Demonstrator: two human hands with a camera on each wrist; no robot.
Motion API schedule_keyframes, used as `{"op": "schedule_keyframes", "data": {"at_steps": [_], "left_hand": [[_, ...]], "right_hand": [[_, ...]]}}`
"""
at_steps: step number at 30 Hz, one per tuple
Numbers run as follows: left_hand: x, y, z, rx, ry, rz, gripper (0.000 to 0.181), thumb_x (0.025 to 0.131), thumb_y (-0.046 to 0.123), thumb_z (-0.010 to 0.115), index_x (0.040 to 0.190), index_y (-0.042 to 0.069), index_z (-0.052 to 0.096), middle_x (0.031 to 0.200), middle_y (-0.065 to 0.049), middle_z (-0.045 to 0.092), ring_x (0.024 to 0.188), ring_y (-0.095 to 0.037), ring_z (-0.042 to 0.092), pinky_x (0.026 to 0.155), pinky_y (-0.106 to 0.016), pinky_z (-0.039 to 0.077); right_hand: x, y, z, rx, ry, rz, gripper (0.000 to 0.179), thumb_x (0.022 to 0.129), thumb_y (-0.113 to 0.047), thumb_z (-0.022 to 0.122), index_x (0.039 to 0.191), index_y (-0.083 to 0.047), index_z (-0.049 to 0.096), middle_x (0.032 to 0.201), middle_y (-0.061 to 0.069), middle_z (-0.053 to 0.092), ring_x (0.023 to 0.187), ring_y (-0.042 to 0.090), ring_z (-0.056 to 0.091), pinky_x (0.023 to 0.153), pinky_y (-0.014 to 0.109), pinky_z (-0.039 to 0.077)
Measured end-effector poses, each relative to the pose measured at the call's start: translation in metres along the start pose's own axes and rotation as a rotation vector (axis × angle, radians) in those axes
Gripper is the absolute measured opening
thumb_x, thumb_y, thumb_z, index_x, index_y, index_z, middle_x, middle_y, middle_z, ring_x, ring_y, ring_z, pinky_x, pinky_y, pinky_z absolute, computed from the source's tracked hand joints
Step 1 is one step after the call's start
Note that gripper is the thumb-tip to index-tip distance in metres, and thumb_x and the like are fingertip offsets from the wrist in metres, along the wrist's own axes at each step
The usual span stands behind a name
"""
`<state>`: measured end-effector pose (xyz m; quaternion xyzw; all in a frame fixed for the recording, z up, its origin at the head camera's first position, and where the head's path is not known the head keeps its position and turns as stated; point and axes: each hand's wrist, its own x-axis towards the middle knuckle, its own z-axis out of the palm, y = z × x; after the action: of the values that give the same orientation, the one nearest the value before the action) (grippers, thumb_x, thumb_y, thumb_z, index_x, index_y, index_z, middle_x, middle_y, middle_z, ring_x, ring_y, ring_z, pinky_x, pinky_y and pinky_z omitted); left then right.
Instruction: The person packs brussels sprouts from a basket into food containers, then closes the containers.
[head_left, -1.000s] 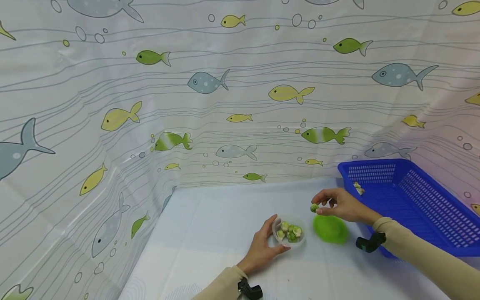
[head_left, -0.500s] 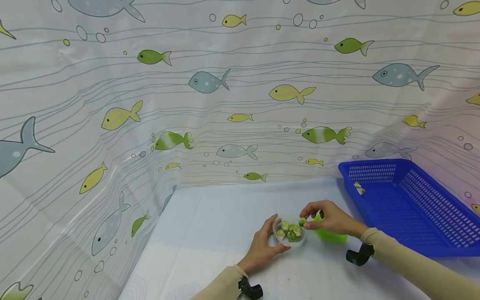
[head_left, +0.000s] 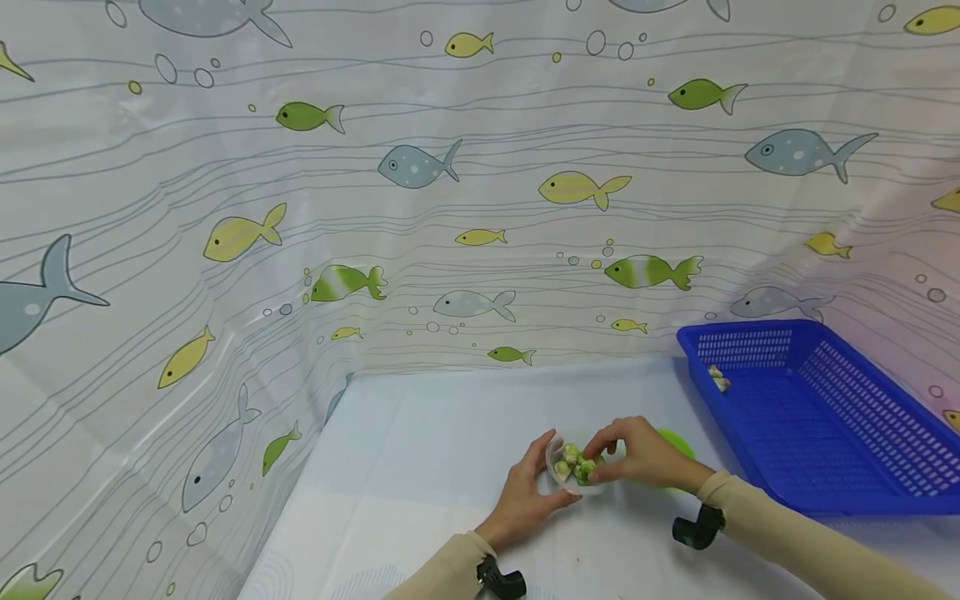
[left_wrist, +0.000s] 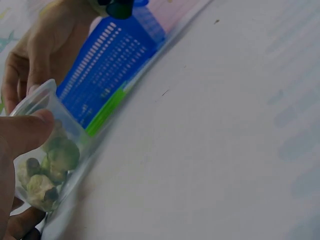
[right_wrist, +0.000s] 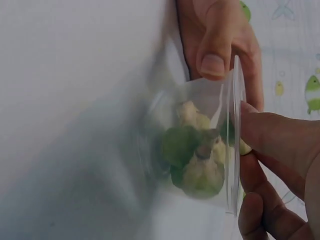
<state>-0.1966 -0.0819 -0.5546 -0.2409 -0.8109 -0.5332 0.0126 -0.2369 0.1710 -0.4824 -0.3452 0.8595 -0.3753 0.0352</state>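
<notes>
A clear plastic tub (left_wrist: 70,117) with several Brussels sprouts (right_wrist: 202,177) in it stands on the white table. My left hand (head_left: 525,493) grips the tub, thumb on the near side and fingers round the far left side. At the tub's mouth, my right hand (head_left: 647,458) reaches in over the right rim, pinching a sprout (right_wrist: 244,147) between thumb and fingers. That sprout shows only partly in the right wrist view; in the head view the fingers cover it. Behind the right hand, a bright green piece (head_left: 677,442) lies on the table, partly hidden.
A blue perforated basket (head_left: 832,425) stands at the right. Some small whitish pieces (head_left: 718,379) lie inside it against its left wall. A fish-printed sheet (head_left: 480,267) rises behind and at the left of the white table (head_left: 420,450).
My right hand has moved left and down from above the green piece, carrying the sprout to the tub and in over its rim. The left hand keeps holding the tub in place.
</notes>
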Motion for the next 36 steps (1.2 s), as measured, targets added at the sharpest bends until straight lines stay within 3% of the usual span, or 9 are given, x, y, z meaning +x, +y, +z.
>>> {"op": "schedule_keyframes", "data": {"at_steps": [5, 12, 22, 36], "left_hand": [[0.000, -0.001, 0.000, 0.001, 0.004, 0.002, 0.097, 0.088, 0.023, 0.087, 0.165, 0.007, 0.031, 0.165, -0.016, 0.047, 0.146, -0.026, 0.054, 0.122, -0.037, 0.043], [-0.001, 0.000, -0.001, 0.000, 0.001, 0.005, 0.096, 0.088, 0.020, 0.086, 0.165, 0.007, 0.031, 0.165, -0.017, 0.046, 0.147, -0.028, 0.053, 0.123, -0.035, 0.041], [-0.001, -0.002, -0.001, 0.017, 0.013, 0.042, 0.093, 0.087, 0.018, 0.086, 0.163, 0.004, 0.033, 0.160, -0.017, 0.053, 0.145, -0.028, 0.056, 0.123, -0.035, 0.042], [0.001, 0.000, -0.001, -0.013, 0.002, 0.038, 0.094, 0.088, 0.018, 0.085, 0.164, 0.005, 0.031, 0.161, -0.019, 0.050, 0.147, -0.029, 0.054, 0.122, -0.032, 0.041]], "right_hand": [[0.004, -0.006, 0.006, -0.006, 0.005, -0.015, 0.021, 0.080, -0.025, 0.094, 0.098, -0.020, 0.086, 0.093, -0.013, 0.081, 0.081, 0.017, 0.065, 0.073, 0.033, 0.052], [0.013, -0.016, 0.007, -0.004, -0.061, 0.015, 0.017, 0.079, -0.017, 0.093, 0.095, -0.017, 0.086, 0.092, -0.010, 0.080, 0.079, 0.011, 0.063, 0.067, 0.021, 0.050], [0.019, -0.021, 0.018, -0.107, -0.135, 0.001, 0.013, 0.084, -0.014, 0.090, 0.097, -0.014, 0.087, 0.089, -0.010, 0.081, 0.080, -0.001, 0.065, 0.071, 0.020, 0.055], [0.026, -0.021, 0.020, -0.158, -0.176, 0.008, 0.014, 0.081, -0.012, 0.092, 0.093, -0.018, 0.088, 0.086, -0.013, 0.080, 0.078, -0.001, 0.063, 0.072, 0.021, 0.054]]}}
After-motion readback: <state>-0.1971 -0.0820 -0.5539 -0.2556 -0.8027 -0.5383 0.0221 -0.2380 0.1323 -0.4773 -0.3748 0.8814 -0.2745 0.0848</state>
